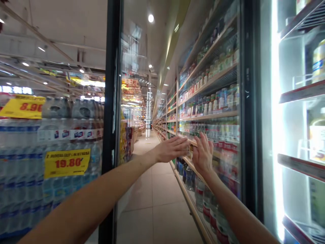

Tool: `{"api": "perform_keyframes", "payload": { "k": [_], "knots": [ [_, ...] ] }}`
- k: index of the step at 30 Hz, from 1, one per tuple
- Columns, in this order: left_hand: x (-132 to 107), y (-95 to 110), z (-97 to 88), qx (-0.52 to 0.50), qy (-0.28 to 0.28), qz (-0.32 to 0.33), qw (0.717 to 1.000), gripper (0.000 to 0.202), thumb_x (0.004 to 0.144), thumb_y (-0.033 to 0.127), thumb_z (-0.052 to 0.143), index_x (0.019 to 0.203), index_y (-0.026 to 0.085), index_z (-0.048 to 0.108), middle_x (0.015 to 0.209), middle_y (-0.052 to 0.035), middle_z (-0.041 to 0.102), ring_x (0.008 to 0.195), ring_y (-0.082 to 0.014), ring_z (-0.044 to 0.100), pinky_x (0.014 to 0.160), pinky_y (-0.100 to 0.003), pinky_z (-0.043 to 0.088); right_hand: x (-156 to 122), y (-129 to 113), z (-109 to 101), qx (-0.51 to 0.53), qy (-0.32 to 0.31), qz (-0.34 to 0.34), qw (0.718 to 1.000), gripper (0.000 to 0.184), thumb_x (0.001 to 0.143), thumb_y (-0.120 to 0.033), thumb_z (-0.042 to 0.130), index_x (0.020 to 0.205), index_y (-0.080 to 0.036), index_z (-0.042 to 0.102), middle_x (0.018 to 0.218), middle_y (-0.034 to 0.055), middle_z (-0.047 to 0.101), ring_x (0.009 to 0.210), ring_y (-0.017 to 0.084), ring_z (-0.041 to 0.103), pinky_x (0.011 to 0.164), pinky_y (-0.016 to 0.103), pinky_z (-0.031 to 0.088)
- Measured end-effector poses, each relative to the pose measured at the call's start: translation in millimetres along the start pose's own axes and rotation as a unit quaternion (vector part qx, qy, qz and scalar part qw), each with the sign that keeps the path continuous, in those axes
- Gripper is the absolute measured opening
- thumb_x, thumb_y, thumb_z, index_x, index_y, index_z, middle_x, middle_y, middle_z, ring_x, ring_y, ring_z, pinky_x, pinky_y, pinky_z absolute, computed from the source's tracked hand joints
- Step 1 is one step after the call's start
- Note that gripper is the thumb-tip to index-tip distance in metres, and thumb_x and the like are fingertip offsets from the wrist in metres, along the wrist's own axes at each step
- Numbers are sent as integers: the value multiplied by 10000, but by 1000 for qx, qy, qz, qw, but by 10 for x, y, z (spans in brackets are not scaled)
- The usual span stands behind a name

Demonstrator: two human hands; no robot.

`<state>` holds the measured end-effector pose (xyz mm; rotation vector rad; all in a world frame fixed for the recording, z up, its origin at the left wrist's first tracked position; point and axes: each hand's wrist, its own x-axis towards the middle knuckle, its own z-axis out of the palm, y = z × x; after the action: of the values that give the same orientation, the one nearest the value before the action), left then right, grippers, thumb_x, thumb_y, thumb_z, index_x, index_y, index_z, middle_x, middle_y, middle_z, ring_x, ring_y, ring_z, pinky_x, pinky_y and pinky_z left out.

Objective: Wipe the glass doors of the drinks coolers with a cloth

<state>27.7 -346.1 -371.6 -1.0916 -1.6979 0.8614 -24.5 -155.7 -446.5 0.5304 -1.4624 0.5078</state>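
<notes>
My left hand [172, 149] reaches forward with its fingers stretched out flat. My right hand [203, 156] is raised beside it, palm forward and fingers spread. Both lie against or very near the glass pane [142, 101] of a cooler door with a black frame [247, 112]; I cannot tell if they touch it. Neither hand holds anything. Through the glass I see a long aisle and shelves of bottled drinks [210, 101].
The lit cooler interior [299, 135] with its shelves and drink containers is at the right. Stacked packs of water bottles [50, 162] with yellow price signs [66, 162] stand at the left. A tiled aisle floor [157, 189] runs ahead between shelves.
</notes>
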Motion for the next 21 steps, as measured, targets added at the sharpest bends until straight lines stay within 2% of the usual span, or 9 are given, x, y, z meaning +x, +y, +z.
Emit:
{"api": "perform_keyframes", "payload": {
  "k": [1, 3, 6, 8, 11, 14, 16, 19, 21],
  "knots": [
    [23, -99, -24, 4, 7, -28, 1000, 397, 886, 215, 420, 1280, 265, 437, 1447, -38, 330, 1364, -177, 219, 1117, -378, 207, -11, 19, -3, -1, -2, 3, 1000, 477, 890, -222, 346, 1366, -230, 332, 1401, 130, 385, 1332, 232, 292, 1050, 494, 240],
    [79, -378, -102, 21, 48, -146, 988, 414, 889, 214, 417, 1302, 239, 407, 1463, -53, 297, 1381, -194, 157, 1116, -408, 204, -27, 59, -12, -1, -1, 11, 1000, 479, 888, -223, 339, 1367, -233, 333, 1399, 130, 386, 1330, 239, 296, 1047, 505, 240],
    [127, -622, -168, 45, 118, -307, 943, 401, 894, 234, 410, 1295, 222, 415, 1480, -69, 250, 1391, -230, 89, 1113, -461, 187, -35, 100, -30, -1, -1, 24, 1000, 480, 888, -230, 336, 1368, -238, 333, 1408, 130, 373, 1336, 249, 284, 1047, 524, 231],
    [109, -491, -136, 41, 107, -292, 950, 406, 886, 206, 418, 1292, 222, 422, 1476, -76, 257, 1389, -239, 92, 1111, -463, 191, -41, 109, -40, -1, -2, 24, 1000, 480, 891, -233, 337, 1370, -237, 328, 1412, 130, 367, 1337, 247, 282, 1050, 525, 225],
    [30, -40, -13, 9, 36, -124, 992, 419, 875, 171, 420, 1288, 246, 432, 1453, -56, 315, 1379, -219, 163, 1114, -428, 209, -72, 112, -38, -3, 1, 22, 1000, 476, 895, -222, 335, 1371, -228, 328, 1411, 134, 368, 1334, 238, 289, 1051, 508, 238],
    [17, 189, 80, -7, 1, 2, 1000, 390, 887, 209, 405, 1271, 255, 454, 1436, -39, 351, 1356, -195, 246, 1111, -386, 231, -119, 133, -25, -6, 0, 20, 1000, 474, 897, -224, 347, 1370, -231, 333, 1406, 133, 378, 1326, 238, 304, 1045, 503, 252],
    [103, 99, 76, 6, 15, -33, 999, 382, 892, 211, 398, 1268, 246, 458, 1433, -52, 355, 1349, -210, 262, 1101, -396, 248, -135, 151, -35, -6, -1, 26, 1000, 478, 897, -229, 352, 1374, -234, 330, 1402, 134, 384, 1320, 248, 314, 1040, 517, 254],
    [306, -170, 39, 34, 64, -197, 978, 417, 895, 209, 396, 1312, 206, 401, 1445, -94, 325, 1358, -244, 232, 1092, -433, 254, -82, 126, -83, 6, 25, 21, 999, 490, 893, -211, 358, 1381, -240, 318, 1401, 131, 386, 1319, 256, 317, 1040, 533, 252],
    [407, -256, 47, 35, 80, -250, 964, 462, 897, 218, 385, 1351, 150, 332, 1450, -117, 308, 1367, -237, 203, 1105, -423, 233, 10, 45, -104, 45, 52, -16, 997, 505, 887, -180, 352, 1385, -248, 306, 1406, 116, 380, 1318, 240, 320, 1050, 511, 264]
  ]
}}
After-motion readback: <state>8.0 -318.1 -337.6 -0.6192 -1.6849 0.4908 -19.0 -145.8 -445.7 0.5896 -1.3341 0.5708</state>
